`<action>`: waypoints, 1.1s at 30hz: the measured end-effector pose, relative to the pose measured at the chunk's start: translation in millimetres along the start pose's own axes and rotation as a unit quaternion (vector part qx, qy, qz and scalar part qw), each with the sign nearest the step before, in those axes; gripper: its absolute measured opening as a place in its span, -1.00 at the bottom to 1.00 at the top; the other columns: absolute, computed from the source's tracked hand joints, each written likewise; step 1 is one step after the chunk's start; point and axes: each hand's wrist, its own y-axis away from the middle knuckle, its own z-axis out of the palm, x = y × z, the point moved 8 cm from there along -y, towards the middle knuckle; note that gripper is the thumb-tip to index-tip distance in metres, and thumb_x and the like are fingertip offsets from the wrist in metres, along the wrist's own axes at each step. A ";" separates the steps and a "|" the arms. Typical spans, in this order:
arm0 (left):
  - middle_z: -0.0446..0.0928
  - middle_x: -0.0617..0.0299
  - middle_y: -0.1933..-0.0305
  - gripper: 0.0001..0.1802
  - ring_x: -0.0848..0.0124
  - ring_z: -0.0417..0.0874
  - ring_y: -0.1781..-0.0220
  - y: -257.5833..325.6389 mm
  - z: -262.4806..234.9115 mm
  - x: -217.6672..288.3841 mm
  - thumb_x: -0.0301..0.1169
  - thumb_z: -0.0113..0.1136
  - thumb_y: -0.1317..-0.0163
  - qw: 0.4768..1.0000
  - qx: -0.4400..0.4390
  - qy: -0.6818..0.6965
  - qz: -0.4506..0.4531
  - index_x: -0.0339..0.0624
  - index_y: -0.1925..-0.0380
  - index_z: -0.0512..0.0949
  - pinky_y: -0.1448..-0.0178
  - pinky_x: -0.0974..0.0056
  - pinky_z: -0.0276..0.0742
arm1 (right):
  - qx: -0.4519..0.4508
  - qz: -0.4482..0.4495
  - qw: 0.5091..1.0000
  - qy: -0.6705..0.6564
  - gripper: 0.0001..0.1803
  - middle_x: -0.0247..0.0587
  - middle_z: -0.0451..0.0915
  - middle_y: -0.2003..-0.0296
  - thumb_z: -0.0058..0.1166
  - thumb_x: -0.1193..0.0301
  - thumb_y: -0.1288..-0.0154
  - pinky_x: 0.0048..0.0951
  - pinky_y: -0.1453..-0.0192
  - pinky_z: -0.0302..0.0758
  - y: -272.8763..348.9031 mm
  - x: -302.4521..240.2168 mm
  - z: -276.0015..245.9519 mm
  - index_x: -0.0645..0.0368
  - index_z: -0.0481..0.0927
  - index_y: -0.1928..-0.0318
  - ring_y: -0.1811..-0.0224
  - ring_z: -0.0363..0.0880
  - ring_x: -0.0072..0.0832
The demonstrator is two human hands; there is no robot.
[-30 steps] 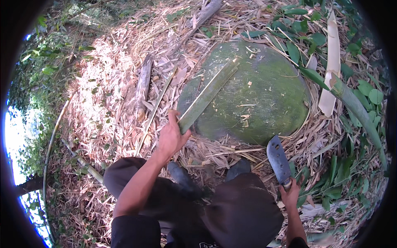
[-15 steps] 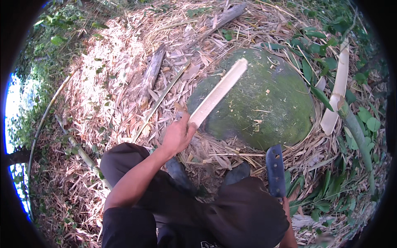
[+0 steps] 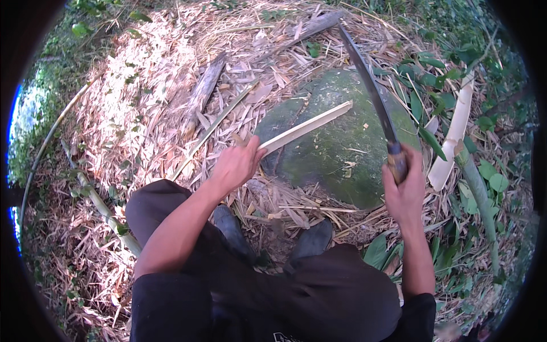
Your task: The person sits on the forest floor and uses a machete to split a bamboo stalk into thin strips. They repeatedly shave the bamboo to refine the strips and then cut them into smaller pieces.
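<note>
My left hand (image 3: 236, 165) grips the near end of a pale split bamboo strip (image 3: 307, 126). The strip slants up to the right over a mossy green boulder (image 3: 336, 159); whether its far end touches the stone I cannot tell. In my right hand (image 3: 405, 185) is a machete (image 3: 373, 91), held by its wooden handle. Its long dark blade points up and away, above the right part of the boulder. Small pale chips lie on top of the stone.
A peeled bamboo piece (image 3: 453, 137) and a green bamboo stem (image 3: 480, 196) lie right of the boulder among leaves. Beyond it rests a weathered log (image 3: 310, 28), with a grey wood piece (image 3: 206, 88) to the left. My dark shoes (image 3: 313, 239) stand on dry leaf litter before the boulder.
My right hand has come up from beside my knee, raising the machete over the boulder. The bamboo strip has tilted lower and turned further to the right in my left hand.
</note>
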 end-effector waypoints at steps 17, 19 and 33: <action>0.66 0.02 0.34 -0.71 -0.13 0.68 0.37 -18.7 9.7 -8.8 -0.09 -0.06 -0.55 0.998 0.032 0.054 -0.019 -0.08 0.14 0.34 0.36 -0.18 0.55 | -0.100 -0.100 0.976 0.165 -0.53 0.20 0.70 0.26 0.21 0.25 -0.39 0.11 0.18 0.57 -75.5 -51.1 75.1 0.15 0.44 -0.20 0.27 0.69 0.21; 0.63 -0.02 0.42 -0.72 -0.12 0.68 0.39 -26.7 11.0 -6.6 -0.11 -0.03 -0.55 0.996 0.062 0.071 -0.002 -0.09 0.14 0.35 0.37 -0.17 0.54 | -0.101 -0.070 0.974 0.188 -0.54 0.21 0.70 0.27 0.21 0.25 -0.39 0.12 0.18 0.56 -73.6 -38.3 80.1 0.15 0.45 -0.19 0.26 0.69 0.22; 0.67 -0.23 0.31 -0.47 -0.23 0.69 0.17 -54.7 34.1 -6.8 0.05 -0.07 -0.54 0.976 -0.066 0.198 -0.057 -0.20 0.08 0.64 0.05 -0.20 0.58 | -0.095 -0.002 0.983 0.157 -0.52 0.22 0.69 0.33 0.24 0.22 -0.39 0.07 0.23 0.54 -81.3 -13.6 79.9 0.16 0.48 -0.21 0.29 0.68 0.22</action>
